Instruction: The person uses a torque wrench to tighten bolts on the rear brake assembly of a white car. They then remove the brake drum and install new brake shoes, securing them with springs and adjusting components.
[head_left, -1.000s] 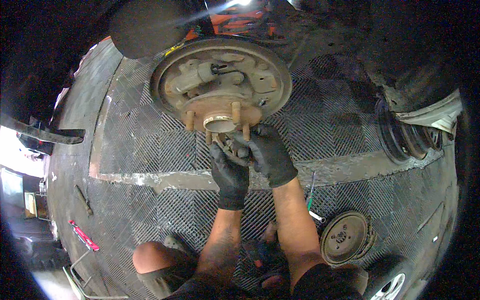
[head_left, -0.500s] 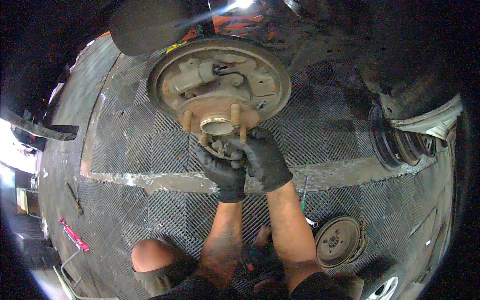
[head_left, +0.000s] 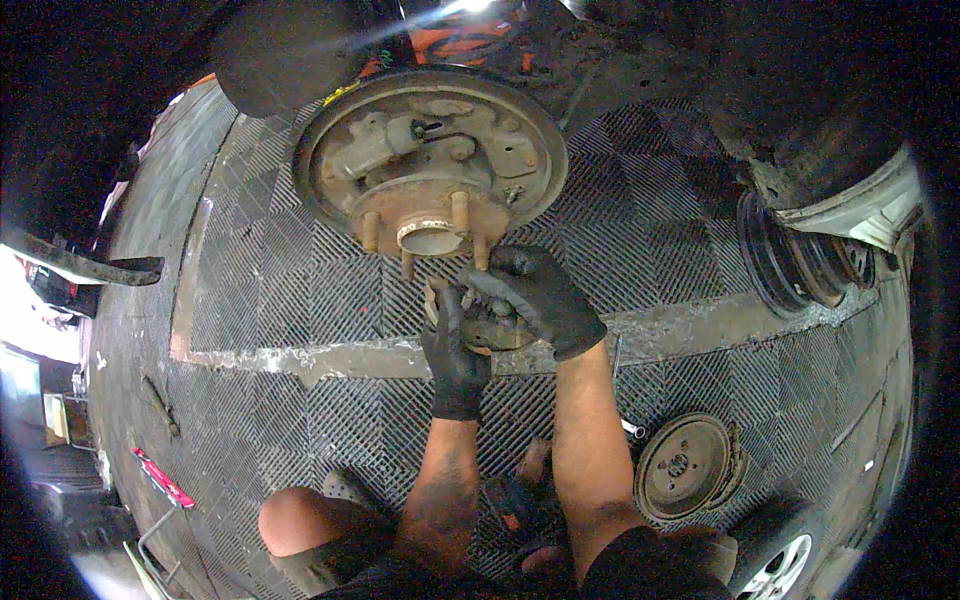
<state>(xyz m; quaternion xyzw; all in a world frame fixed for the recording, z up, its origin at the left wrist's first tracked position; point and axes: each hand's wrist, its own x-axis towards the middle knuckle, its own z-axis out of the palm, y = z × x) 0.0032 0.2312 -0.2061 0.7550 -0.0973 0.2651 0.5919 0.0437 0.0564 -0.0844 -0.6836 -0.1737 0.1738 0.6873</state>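
Both of my hands wear black gloves and meet just below a rusty wheel hub (head_left: 400, 205) with studs. Between them is a curved, dirty metal part, which looks like a brake shoe (head_left: 500, 337). My left hand (head_left: 456, 350) grips its left end, thumb and fingers pointing up. From the right, my right hand (head_left: 540, 300) closes over its upper side, and its fingers cover much of the piece. Behind the hub, the round drum-brake backing plate (head_left: 535, 165) carries a wheel cylinder-like fitting. No shoe shows on the plate.
A brake drum (head_left: 683, 468) lies on the grated floor at the right, near a wrench (head_left: 632, 429). Black wheel rims (head_left: 775, 260) stand farther right, a tyre (head_left: 785, 555) at lower right. A red tool (head_left: 162, 477) is at left. Dark vehicle bodywork hangs overhead.
Both hands have shifted slightly right and away from the hub with the brake shoe, which is turned so more of its curved edge shows to the right. The view has moved slightly.
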